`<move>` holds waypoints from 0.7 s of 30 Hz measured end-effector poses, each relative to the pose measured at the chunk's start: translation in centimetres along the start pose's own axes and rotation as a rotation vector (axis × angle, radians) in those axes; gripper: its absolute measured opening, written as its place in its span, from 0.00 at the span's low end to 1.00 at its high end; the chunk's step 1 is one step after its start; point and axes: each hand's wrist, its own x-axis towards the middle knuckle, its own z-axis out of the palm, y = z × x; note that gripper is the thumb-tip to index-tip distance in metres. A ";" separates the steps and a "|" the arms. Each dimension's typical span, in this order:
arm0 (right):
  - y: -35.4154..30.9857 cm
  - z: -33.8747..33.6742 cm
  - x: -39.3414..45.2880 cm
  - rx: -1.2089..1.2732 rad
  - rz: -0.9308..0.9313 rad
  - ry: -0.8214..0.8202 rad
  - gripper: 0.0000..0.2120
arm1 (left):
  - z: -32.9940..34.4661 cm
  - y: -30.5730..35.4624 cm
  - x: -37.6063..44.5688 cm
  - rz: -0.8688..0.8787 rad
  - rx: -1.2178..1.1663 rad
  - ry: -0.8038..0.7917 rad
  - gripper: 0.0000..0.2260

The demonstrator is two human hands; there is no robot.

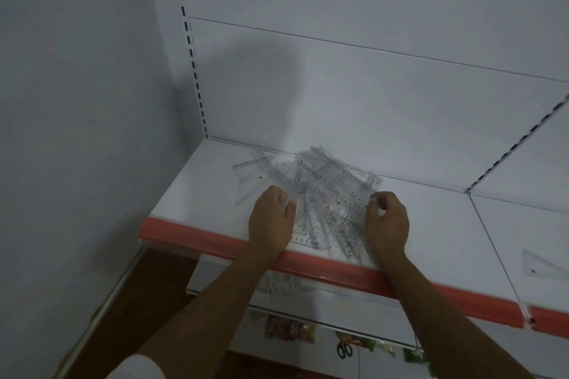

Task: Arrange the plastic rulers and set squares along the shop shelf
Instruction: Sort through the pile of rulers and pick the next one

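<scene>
Head camera looks down on a white shop shelf with a red front strip, and on it lies a loose heap of clear plastic rulers and set squares, crossing each other at many angles, from near the front edge to the back panel. 1 more set square lies alone on the next shelf section at the right, well apart from the heap. These pieces look thin, light and stiff, and I judge them slippery against each other, so the best hold is probably by the long edges, squeezing several together. The left hand rests on the left side of the heap, fingers partly curled, thumb on a ruler; it grips nothing that I can see. The right hand touches the right side, fingers bent inward; whether it pinches a ruler I cannot tell.
</scene>
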 end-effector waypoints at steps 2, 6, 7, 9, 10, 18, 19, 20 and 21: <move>0.2 0.0 0.0 -0.027 -0.040 0.024 0.07 | 0.1 -0.1 -0.1 0.036 0.004 0.028 0.07; 0.4 0.2 0.1 -0.077 -0.045 0.011 0.04 | 0.2 -0.2 -0.3 0.117 -0.001 0.092 0.06; 0.4 0.2 0.1 -0.095 -0.040 0.000 0.04 | 0.1 -0.1 -0.3 0.128 0.009 0.106 0.06; 0.2 0.3 0.0 -0.113 -0.049 -0.012 0.03 | 0.0 0.1 -0.2 0.140 0.052 0.139 0.05; 0.1 0.3 0.0 -0.118 -0.068 -0.015 0.03 | 0.0 0.3 -0.3 0.140 0.077 0.149 0.05; -0.3 -0.1 -0.1 -0.198 -0.192 -0.011 0.05 | -0.8 2.4 0.2 0.069 -0.199 0.065 0.04; -0.2 -0.1 0.0 -0.192 -0.190 -0.015 0.05 | -0.9 2.8 0.3 0.060 -0.235 0.061 0.04; -0.1 -0.1 0.0 -0.173 -0.187 -0.016 0.04 | -1.1 3.2 0.4 0.055 -0.245 0.064 0.04; -0.1 -0.2 0.1 -0.144 -0.183 -0.011 0.04 | -1.2 3.5 0.5 0.054 -0.251 0.069 0.03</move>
